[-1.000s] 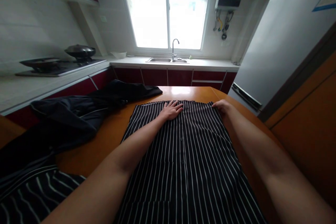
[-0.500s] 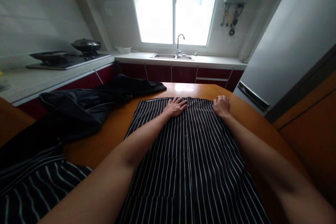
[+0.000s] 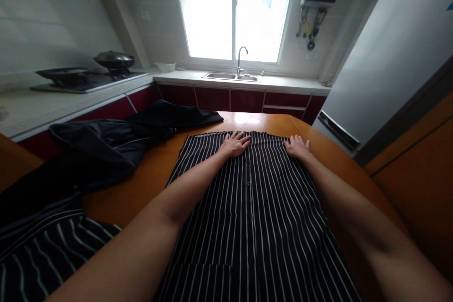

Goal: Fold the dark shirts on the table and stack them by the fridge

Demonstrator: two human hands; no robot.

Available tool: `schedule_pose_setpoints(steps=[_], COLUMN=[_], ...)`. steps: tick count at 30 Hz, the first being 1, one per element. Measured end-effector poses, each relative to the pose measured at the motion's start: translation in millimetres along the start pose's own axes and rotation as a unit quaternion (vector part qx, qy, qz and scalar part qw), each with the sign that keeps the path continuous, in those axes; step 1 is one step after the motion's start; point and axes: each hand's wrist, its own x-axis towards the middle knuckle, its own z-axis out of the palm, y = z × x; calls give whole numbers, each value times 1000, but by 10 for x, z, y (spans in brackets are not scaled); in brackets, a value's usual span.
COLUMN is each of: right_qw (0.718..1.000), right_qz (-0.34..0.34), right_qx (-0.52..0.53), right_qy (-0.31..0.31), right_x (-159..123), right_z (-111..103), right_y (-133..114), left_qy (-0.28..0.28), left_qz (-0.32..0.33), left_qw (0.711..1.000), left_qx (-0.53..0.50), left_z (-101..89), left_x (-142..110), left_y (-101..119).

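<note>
A black garment with white stripes (image 3: 272,198) and a column of buttons down its middle lies spread on the wooden table (image 3: 269,122). Its far edge looks gathered, and its near end runs out of the picture. My left hand (image 3: 234,145) rests flat on the cloth by the far edge, left of the buttons, fingers spread. At the far right corner, my right hand (image 3: 298,146) lies with its fingers stretched over the garment's edge, palm down.
Left of the garment, dark clothing (image 3: 106,151) is heaped on the table, with another striped black cloth (image 3: 53,255) nearer me. Beyond stand a counter with a sink (image 3: 219,75), a stove with a lidded pan (image 3: 113,60), and a silver fridge (image 3: 385,52) at right.
My right hand has let go of the garment's far right corner and flattened out on it. My left hand stays pressed on the cloth. The camera view has shifted slightly.
</note>
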Motion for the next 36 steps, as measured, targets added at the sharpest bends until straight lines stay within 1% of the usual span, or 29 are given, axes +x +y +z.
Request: schedule_pose_setpoints(steps=[1, 2, 4, 6, 7, 8, 9, 11, 16, 18, 20, 21, 25, 27, 29, 31, 36], right_qw=[1000, 1000, 998, 991, 986, 982, 980, 983, 996, 998, 997, 996, 978, 973, 975, 977, 978], right_qz=[-2, -10, -57, -133, -164, -184, -192, -176, -81, -53, -56, -75, -204, -226, -218, -210, -205], right_qx=[-3, -4, -1, 14, 20, 24, 26, 25, 22, 19, 18, 20, 33, 34, 34, 33, 32], right_qy=[11, 20, 23, -5, -24, -40, -51, -55, -22, 11, 43, 52, 29, 21, 18, 14, 13], right_x=[15, 17, -2, -24, -28, -22, -7, 55, 224, 205, 126, 73, -124, -167, -171, -153, -122], right_z=[-6, 4, 70, 168, 216, 257, 287, 307, 180, 132, 124, 135, 229, 279, 324, 363, 414], right_y=[-66, -183, -522, -879, -1018, -1111, -1152, -1077, -534, -481, -601, -712, -1222, -1373, -1423, -1407, -1348], left_qy=[-1, 0, 3, 5, 4, 2, 1, 2, 6, 8, 23, 36, 86, 93, 89, 77, 41], left_qz=[0, 0, 0, -1, -4, -6, -7, -6, -3, -3, -10, -20, -88, -117, -128, -127, -122], left_qw=[1000, 1000, 1000, 1000, 1000, 1000, 1000, 1000, 1000, 1000, 999, 998, 991, 988, 987, 988, 991], left_qx=[0, 1, 3, 7, 9, 10, 10, 9, -3, -14, -34, -42, -45, -39, -34, -31, -34], left_z=[-2, -2, 1, 5, 6, 7, 7, 7, 11, 19, 21, 16, -49, -101, -150, -187, -226], left_x=[1, 2, 3, -1, -4, -8, -12, -18, -22, -19, -9, -1, 58, 95, 138, 196, 416], left_y=[1, 2, 5, 7, 9, 10, 12, 15, 22, 26, 26, 21, -64, -135, -199, -236, -221])
